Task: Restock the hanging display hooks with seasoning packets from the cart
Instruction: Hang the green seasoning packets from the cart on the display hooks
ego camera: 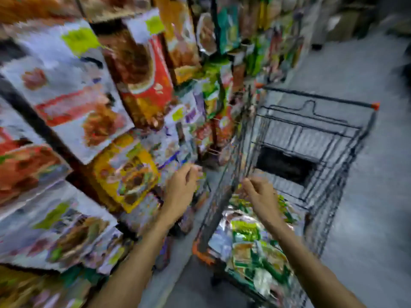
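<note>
A tall hanging display of printed foil food packets (pixel 33 218) fills the left side of a shop aisle. Its rows run from the near left corner to the far centre, and heavy motion blur smears every label. A grey concrete floor (pixel 367 196) spreads across the right.

On the floor, just beside the display, stands a black wire shopping cart (pixel 320 97) with orange corner caps, its handle bar on the far side. A loose heap of green, silver and yellow seasoning packets (pixel 251 236) lies in the near end of the cart's basket.

Three packets stand out on the display:
- A large white packet with a red band (pixel 66 90) hangs at the upper left.
- A red packet picturing a bowl of brown food (pixel 142 81) hangs to its right.
- A yellow packet (pixel 126 172) hangs lower, near the middle.

Two bare forearms reach in from the near edge. The left hand (pixel 181 185) is at the display's lower rows, just right of the yellow packet, with its fingers curled toward the hanging packets. The blur makes it impossible to tell whether the hand grips one.

The right hand (pixel 259 192) hangs over the cart's left wall, above the heap. Its fingers are curled in, with thumb and forefinger close together. Whether it pinches anything cannot be told.
</note>
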`<state>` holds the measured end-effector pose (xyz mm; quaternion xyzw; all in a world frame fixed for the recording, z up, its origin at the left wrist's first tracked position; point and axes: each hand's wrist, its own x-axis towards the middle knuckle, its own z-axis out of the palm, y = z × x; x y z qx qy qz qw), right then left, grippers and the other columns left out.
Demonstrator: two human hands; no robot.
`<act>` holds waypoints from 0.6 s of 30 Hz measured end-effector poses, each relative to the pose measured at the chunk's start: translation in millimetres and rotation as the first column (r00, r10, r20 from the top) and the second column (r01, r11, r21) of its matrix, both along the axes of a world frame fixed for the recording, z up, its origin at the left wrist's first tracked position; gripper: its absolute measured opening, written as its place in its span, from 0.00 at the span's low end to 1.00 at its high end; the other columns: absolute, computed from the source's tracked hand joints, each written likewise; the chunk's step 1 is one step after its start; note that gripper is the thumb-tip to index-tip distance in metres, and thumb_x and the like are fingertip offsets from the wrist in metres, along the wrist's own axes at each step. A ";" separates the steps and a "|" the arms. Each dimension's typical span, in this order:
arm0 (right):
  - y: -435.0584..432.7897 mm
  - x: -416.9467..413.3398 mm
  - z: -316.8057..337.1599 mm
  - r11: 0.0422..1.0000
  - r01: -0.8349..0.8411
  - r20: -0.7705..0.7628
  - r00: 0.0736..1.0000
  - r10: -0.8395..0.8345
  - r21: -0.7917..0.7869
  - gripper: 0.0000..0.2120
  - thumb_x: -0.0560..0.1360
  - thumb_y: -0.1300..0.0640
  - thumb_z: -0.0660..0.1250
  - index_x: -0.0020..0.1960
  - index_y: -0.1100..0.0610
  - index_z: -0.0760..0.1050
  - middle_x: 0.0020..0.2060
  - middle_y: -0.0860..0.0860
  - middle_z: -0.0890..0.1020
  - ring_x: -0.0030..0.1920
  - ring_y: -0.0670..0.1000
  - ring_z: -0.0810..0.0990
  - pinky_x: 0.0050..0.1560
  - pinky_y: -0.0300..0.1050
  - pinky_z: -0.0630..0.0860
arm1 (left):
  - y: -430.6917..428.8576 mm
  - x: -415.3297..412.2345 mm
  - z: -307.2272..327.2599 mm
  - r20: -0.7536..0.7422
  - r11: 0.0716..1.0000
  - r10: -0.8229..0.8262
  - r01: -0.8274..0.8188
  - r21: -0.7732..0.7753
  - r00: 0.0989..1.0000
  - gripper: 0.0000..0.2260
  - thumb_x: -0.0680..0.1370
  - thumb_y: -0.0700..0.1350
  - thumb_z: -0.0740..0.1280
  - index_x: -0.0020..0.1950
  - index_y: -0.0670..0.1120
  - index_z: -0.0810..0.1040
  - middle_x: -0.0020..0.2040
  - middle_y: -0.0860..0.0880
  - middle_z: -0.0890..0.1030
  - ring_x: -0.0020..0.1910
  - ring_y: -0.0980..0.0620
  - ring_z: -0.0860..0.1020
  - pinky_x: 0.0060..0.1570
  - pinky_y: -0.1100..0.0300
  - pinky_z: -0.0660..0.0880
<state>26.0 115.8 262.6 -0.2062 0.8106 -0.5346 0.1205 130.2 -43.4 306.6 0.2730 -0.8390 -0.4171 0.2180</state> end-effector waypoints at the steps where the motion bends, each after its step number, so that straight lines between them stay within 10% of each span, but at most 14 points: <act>1: 17.8 -10.6 -24.6 0.998 0.060 0.073 0.995 -0.063 0.037 0.14 0.80 0.61 0.61 0.38 0.57 0.78 0.32 0.55 0.82 0.35 0.52 0.80 0.41 0.46 0.76 | 10.1 -17.6 -23.5 0.053 0.998 -0.038 0.036 0.045 0.998 0.12 0.82 0.39 0.57 0.54 0.36 0.79 0.47 0.41 0.83 0.43 0.47 0.79 0.44 0.59 0.70; 11: 116.6 -48.6 -219.0 0.833 0.294 0.259 0.856 -0.448 0.469 0.17 0.80 0.58 0.60 0.39 0.69 0.76 0.35 0.65 0.81 0.38 0.62 0.80 0.36 0.49 0.69 | 62.7 -97.3 -237.1 0.455 0.934 -0.337 0.234 0.269 0.824 0.12 0.81 0.37 0.58 0.38 0.43 0.71 0.32 0.38 0.68 0.34 0.46 0.69 0.36 0.54 0.62; 18: 122.3 -46.8 -317.0 0.666 0.305 0.333 0.681 -0.653 0.681 0.12 0.81 0.61 0.58 0.56 0.69 0.74 0.51 0.66 0.79 0.49 0.62 0.77 0.46 0.49 0.70 | 78.0 -102.9 -342.8 0.704 0.961 -0.268 0.134 0.241 0.657 0.22 0.78 0.44 0.66 0.67 0.32 0.66 0.60 0.31 0.74 0.59 0.35 0.73 0.55 0.47 0.70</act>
